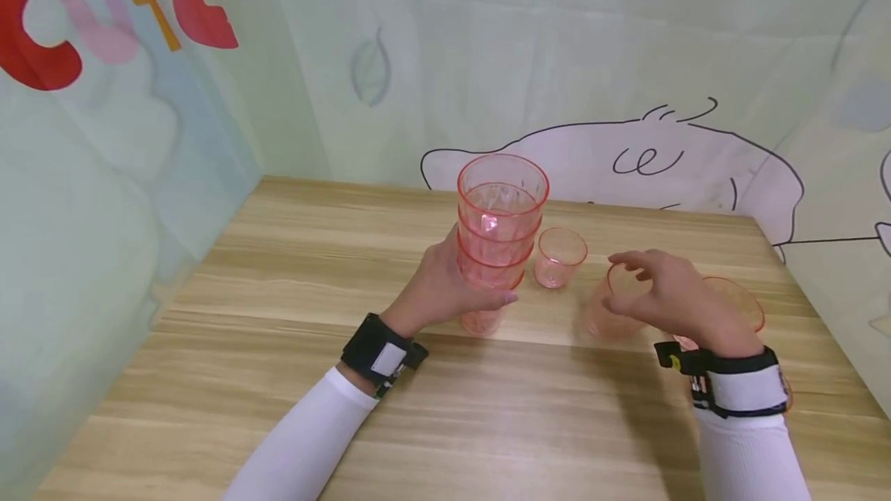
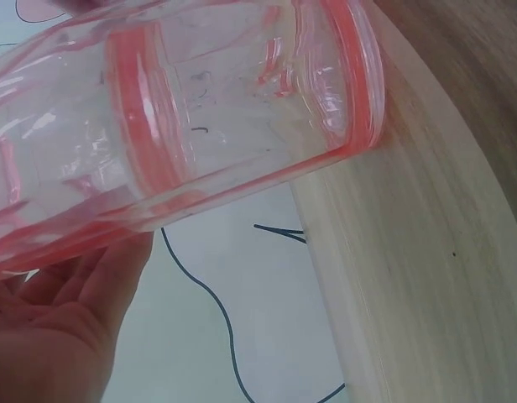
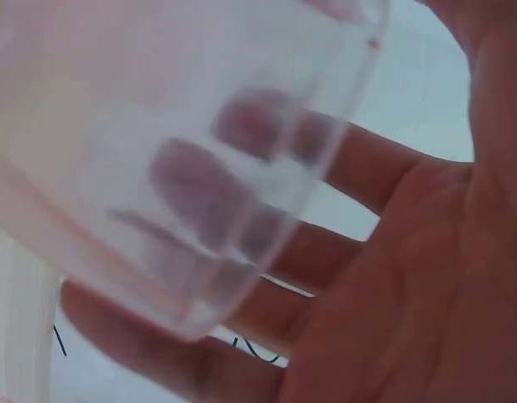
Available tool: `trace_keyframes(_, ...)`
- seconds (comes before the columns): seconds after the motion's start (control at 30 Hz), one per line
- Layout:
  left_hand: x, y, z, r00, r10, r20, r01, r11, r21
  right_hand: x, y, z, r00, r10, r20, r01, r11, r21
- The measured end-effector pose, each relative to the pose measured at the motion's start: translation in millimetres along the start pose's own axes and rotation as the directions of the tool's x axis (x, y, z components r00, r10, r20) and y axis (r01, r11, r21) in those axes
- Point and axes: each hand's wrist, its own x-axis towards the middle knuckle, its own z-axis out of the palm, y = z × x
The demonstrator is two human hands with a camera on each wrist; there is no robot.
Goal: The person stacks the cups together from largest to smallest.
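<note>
Gripping cup stack point(image 1: 497, 234) with left hand point(image 1: 445, 284); right hand point(image 1: 671, 292) curled around single cup point(image 1: 612, 308)

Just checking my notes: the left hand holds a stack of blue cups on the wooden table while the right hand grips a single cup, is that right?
Not quite: the stack of cups in the left hand is pink, not blue, as the head view shows. The rest stands: it is on the wooden table, and the right hand grips a single cup.
</note>
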Motion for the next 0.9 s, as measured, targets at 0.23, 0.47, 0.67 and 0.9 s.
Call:
trace_keyframes(0.23,0.0,-0.3,-0.6,1.000,0.000,-0.001,0.000,1.000,0.029,-0.2,-4.3,-1.9,0.992,-0.074,-0.106,0.074,0.997,-0.005)
trace_keyframes(0.47,0.7,-1.2,-1.3,1.000,0.027,-0.007,-0.026,0.999,0.018,0.4,-7.9,-0.7,0.964,-0.146,-0.223,0.157,0.987,0.033)
trace_keyframes(0.67,1.1,-2.2,-1.0,0.999,0.041,-0.010,-0.040,0.999,0.006,-0.6,-11.4,-1.9,0.952,-0.132,-0.275,0.153,0.987,0.056)
trace_keyframes(0.9,0.8,-1.4,-1.6,1.000,0.028,-0.001,-0.028,1.000,0.010,-2.0,-11.7,-2.6,0.931,-0.120,-0.344,0.145,0.988,0.048)
